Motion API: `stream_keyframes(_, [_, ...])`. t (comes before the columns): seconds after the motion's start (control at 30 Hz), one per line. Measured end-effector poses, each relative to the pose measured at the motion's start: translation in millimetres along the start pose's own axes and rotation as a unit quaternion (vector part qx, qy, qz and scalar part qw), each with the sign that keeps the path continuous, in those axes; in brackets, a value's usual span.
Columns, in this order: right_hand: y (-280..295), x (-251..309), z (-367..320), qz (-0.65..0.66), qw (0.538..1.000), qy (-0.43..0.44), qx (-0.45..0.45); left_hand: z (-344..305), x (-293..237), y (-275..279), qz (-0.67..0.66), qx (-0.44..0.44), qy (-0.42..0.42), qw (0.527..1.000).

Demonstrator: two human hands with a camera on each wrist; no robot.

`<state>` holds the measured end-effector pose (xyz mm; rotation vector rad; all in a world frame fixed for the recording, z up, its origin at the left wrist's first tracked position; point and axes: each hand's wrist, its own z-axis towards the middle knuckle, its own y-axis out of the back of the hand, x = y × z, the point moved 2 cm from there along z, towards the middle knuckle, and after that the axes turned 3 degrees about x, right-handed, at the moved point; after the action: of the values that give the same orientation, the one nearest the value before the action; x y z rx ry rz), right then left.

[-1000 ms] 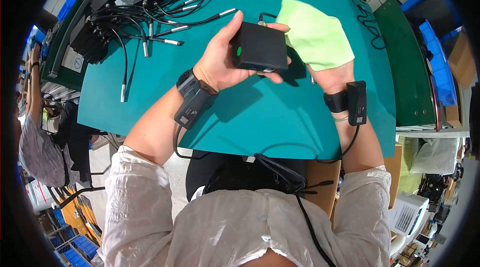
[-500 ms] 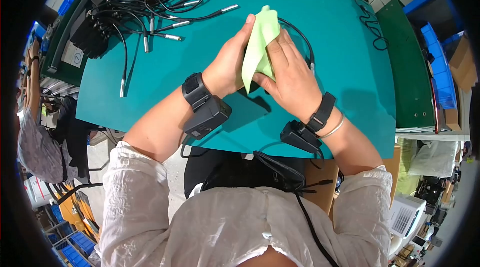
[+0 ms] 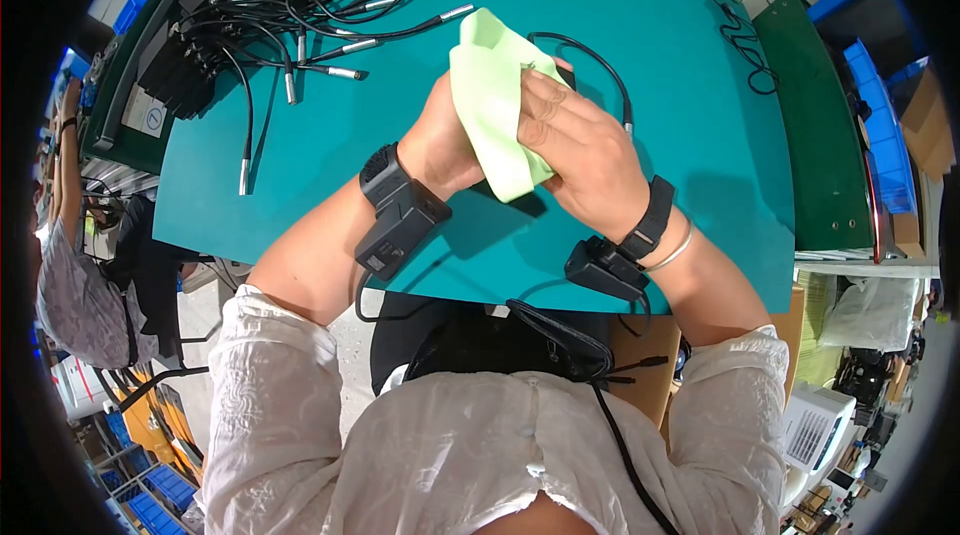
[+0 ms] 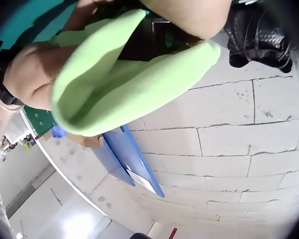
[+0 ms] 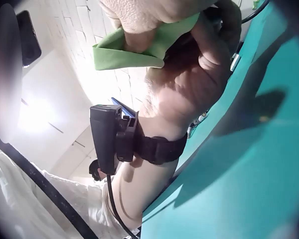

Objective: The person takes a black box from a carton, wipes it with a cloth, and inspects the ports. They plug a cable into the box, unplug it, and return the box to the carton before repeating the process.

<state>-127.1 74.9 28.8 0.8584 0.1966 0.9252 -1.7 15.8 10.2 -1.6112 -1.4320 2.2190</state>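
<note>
In the head view the left hand [image 3: 442,140] grips a black box [image 3: 567,76], mostly hidden behind a light green cloth [image 3: 487,105]. The right hand [image 3: 590,155] presses the cloth against the box, its fingers bent over the fabric. A black cable with a silver end [image 3: 627,125] runs out from behind the hands onto the table. The left wrist view shows the cloth [image 4: 114,89] folded around part of the dark box [image 4: 139,42]. From the right wrist, the left hand's palm [image 5: 189,87] is seen under the box, with the cloth [image 5: 124,57] beside it.
The green table [image 3: 350,195] holds a pile of black cables with silver ends [image 3: 290,85] at the back left, joined to black boxes [image 3: 175,70]. A thin coiled cable [image 3: 745,50] lies at the right edge. Green crates stand at both sides, with blue bins [image 3: 880,135] at the right.
The right hand has brought the cloth from the right onto the box. Since half a second ago the cloth has shifted left and spread over the left hand's fingers.
</note>
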Motion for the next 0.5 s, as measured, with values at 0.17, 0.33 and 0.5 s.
stream_keyframes(0.17, [13, 5, 1, 0.075, 0.997, 0.014, 0.034, 6, 5, 10, -0.032, 0.038, 0.024, 0.998])
stream_keyframes(0.33, [22, -4, -13, 0.255, 0.966, -0.049, 0.019, 8, -1, 14, -0.04, 0.023, 0.053, 0.998])
stream_keyframes(0.5, [39, -28, -32, 0.344, 0.888, -0.283, -0.113, 9, -11, 20, -0.22, 0.061, 0.071, 0.971])
